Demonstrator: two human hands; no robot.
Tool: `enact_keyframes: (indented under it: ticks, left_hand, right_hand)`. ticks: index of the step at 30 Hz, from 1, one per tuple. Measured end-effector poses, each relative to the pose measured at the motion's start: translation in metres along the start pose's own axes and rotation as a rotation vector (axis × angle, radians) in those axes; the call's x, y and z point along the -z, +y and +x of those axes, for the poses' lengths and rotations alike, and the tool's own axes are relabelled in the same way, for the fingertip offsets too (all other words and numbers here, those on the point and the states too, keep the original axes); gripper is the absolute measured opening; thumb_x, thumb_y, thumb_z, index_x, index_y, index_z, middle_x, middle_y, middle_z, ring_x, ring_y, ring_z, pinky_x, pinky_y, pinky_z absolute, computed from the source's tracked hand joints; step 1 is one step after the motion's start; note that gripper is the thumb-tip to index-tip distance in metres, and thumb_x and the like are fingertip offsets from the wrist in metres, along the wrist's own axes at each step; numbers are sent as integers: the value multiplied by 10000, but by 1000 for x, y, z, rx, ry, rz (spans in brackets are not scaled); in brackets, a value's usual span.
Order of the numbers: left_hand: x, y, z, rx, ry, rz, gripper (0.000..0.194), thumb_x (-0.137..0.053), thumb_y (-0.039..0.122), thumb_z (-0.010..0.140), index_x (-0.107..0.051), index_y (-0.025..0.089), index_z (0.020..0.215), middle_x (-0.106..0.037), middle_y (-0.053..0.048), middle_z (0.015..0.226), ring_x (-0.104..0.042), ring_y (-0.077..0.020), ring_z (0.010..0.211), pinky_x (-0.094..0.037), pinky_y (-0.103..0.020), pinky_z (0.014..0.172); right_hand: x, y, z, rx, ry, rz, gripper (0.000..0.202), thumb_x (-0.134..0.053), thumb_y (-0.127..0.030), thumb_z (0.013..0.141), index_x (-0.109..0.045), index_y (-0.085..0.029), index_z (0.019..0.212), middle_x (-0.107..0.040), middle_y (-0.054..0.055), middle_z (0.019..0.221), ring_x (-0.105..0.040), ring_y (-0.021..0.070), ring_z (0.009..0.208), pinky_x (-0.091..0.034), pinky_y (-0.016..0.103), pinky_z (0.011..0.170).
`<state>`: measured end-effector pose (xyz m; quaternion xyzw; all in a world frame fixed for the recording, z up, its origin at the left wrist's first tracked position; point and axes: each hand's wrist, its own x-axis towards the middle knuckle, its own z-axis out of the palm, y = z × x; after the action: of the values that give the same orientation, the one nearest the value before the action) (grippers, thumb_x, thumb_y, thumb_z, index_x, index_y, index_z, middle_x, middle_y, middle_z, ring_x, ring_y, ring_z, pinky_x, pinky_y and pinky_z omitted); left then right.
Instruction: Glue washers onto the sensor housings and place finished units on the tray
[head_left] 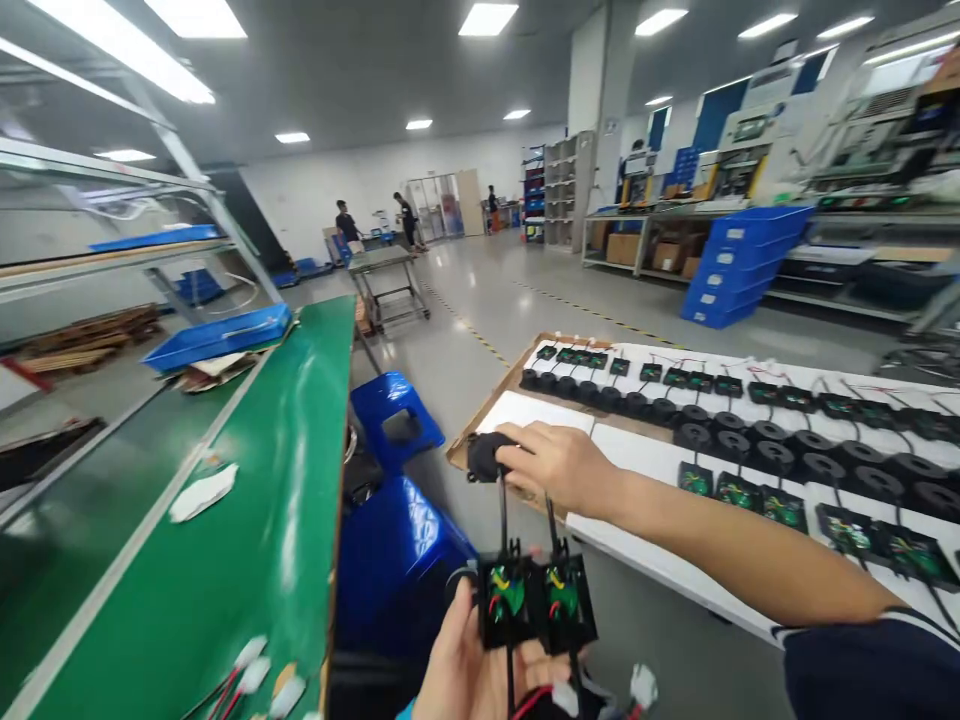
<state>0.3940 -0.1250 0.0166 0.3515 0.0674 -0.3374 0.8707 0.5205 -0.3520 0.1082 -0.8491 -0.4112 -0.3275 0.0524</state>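
My left hand [457, 660], low in the middle, is closed around two small open black boxes [536, 603] side by side. Each box shows a green circuit board with red and yellow wires. My right hand [562, 465] stretches over the left end of the white board, its fingers gripping a round black part [486, 457]. Black cables [503, 510] run from under this hand down to the two boxes. Whether a second round part sits beneath the fingers is hidden. White plugs on wires [643, 686] dangle below the left hand.
On the right, a white board [637, 500] carries rows of round black parts [731, 420] cabled to boxes. A green bench [300, 480] runs along the left, with white plugs [251, 665] near its front. Blue stools [397, 415] stand between; blue crates [742, 270] are stacked behind.
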Motion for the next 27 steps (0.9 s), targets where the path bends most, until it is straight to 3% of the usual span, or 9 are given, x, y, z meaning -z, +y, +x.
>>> enact_keyframes:
  ticks: [3, 6, 9, 12, 14, 18, 20, 23, 27]
  left_hand:
    - [-28, -3, 104, 231, -125, 25, 795, -586, 739, 915, -684, 14, 1226, -769, -225, 1055, -774, -324, 920, -595, -352, 777]
    - [-51, -19, 189, 314, -57, 24, 635, -538, 638, 984, -685, 57, 1192, -783, -162, 980, -787, -294, 897, -581, -306, 691]
    - [-63, -37, 251, 390, -36, 58, 585, -583, 627, 964, -650, 118, 1245, -774, -127, 1019, -786, -289, 925, -596, -334, 734]
    - [-66, -48, 290, 446, -3, 119, 610, -654, 656, 906, -596, 211, 1320, -747, -91, 1135, -784, -276, 919, -599, -351, 731]
    - [-66, -52, 307, 478, 26, 168, 581, -621, 656, 928, -591, 216, 1306, -727, -94, 1179, -779, -258, 902, -590, -339, 704]
    - [-62, -57, 325, 536, 73, 263, 532, -450, 575, 1044, -648, 94, 1154, -719, -164, 1081, -745, -197, 822, -557, -288, 670]
    - [-59, -59, 325, 536, 85, 299, 473, -511, 526, 1036, -656, 82, 1110, -719, -159, 1035, -725, -170, 787, -550, -273, 698]
    - [-52, -58, 312, 489, 89, 343, 419, -784, 444, 886, -642, 143, 1140, -726, -97, 1049, -705, -137, 763, -539, -258, 744]
    - [-39, -45, 287, 452, 60, 402, 716, -1000, 418, 617, -650, 164, 1188, -727, -79, 1069, -719, -145, 854, -513, -239, 770]
  right_hand:
    - [-26, 76, -57, -204, -126, -76, 147, -663, -304, 1045, -678, -175, 1113, -678, 113, 1298, -679, 233, 1016, -585, 359, 827]
    - [-48, 138, -112, -393, -249, -116, 226, -686, -331, 1038, -670, -172, 1197, -665, 92, 1266, -686, 222, 1014, -613, 395, 848]
    - [-65, 182, -158, -553, -355, -124, 265, -693, -342, 1034, -661, -176, 1238, -658, 94, 1271, -685, 230, 1031, -620, 414, 864]
    - [-79, 211, -192, -673, -438, -107, 287, -694, -351, 1033, -654, -177, 1258, -653, 96, 1276, -681, 240, 1052, -617, 429, 880]
    - [-87, 223, -208, -723, -482, -85, 294, -693, -354, 1033, -651, -178, 1265, -651, 96, 1277, -678, 244, 1061, -615, 435, 885]
    - [-104, 236, -230, -778, -553, -21, 305, -689, -363, 1034, -646, -182, 1276, -641, 101, 1299, -670, 252, 1083, -609, 447, 902]
    - [-110, 239, -239, -790, -589, 25, 316, -685, -369, 1035, -642, -189, 1291, -623, 108, 1340, -659, 261, 1117, -599, 462, 928]
    - [-108, 244, -250, -792, -658, 118, 333, -685, -377, 1033, -637, -194, 1307, -609, 111, 1369, -639, 277, 1165, -574, 494, 976]
    - [-91, 262, -256, -817, -762, 254, 363, -692, -386, 1028, -628, -200, 1334, -617, 110, 1361, -641, 283, 1170, -566, 510, 991]
